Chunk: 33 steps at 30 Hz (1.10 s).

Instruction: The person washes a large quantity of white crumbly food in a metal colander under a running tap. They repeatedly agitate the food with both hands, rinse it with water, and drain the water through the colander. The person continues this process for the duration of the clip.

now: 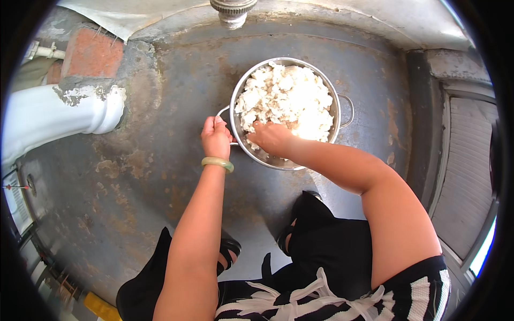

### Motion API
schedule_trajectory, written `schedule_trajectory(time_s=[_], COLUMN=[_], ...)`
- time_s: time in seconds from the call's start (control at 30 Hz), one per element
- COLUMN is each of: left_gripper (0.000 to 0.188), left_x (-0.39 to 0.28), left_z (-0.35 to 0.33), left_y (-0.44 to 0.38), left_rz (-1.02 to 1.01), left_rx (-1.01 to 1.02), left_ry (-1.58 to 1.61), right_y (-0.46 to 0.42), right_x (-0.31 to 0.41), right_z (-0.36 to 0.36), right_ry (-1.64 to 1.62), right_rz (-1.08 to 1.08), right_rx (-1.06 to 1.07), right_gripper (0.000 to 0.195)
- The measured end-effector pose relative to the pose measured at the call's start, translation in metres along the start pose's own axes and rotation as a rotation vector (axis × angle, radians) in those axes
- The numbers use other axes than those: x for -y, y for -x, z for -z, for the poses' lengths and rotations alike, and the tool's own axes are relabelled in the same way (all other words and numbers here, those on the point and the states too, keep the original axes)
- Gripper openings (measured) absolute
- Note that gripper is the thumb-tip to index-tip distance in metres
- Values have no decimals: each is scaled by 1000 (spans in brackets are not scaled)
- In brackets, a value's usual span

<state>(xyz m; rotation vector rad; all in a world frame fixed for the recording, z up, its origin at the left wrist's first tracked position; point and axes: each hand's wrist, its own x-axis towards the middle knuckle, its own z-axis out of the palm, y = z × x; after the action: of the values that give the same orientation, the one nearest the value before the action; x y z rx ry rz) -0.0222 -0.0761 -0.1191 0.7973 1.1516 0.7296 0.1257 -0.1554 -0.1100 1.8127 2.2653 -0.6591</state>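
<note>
A round metal pot [337, 116] with a loop handle on each side stands on the grey floor. It is nearly filled with a white, lumpy, crumbly mass [287, 94], overexposed on its right part. My left hand [217, 134], with a pale green bangle at the wrist, is closed around the pot's left handle [223, 110]. My right hand [271, 138] reaches into the pot at its lower left, fingers down in the white mass; whether they grip any of it is hidden. The right loop handle [351, 111] is untouched.
A white pipe [64, 120] and a red brick [94, 52] are at the left. A metal pipe fitting [233, 12] hangs at the top. A slatted panel [468, 172] lies along the right wall. My sandalled feet are on the floor below the pot.
</note>
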Motion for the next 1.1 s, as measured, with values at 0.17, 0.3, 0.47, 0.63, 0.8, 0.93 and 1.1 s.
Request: schedule_trajectory(time_s=[0.17,0.3,0.47,0.63,0.8,0.93,1.1], left_gripper=[25,25,25,37,45,36,27], left_x=[4,7,3,23,33,9,47], left_z=[6,2,2,10,15,-7,-9], left_y=[-1,5,11,40,48,35,13], left_rz=[-56,-31,-5,-53,-1,71,-429], left_rx=[19,37,64,72,95,57,-24], left_ry=[-25,-11,-56,-50,-152,-221,-472], right_y=[12,9,8,34,69,54,15], right_x=[11,0,-2,2,20,20,12], right_z=[-7,-2,10,25,27,38,29], right_ry=[65,53,-19,-151,14,58,116], right_rz=[-92,-101,-124,-264,-263,-262,-229], right_rx=[-79,16,69,32,70,-198,-216], right_gripper=[16,15,16,18,57,59,56])
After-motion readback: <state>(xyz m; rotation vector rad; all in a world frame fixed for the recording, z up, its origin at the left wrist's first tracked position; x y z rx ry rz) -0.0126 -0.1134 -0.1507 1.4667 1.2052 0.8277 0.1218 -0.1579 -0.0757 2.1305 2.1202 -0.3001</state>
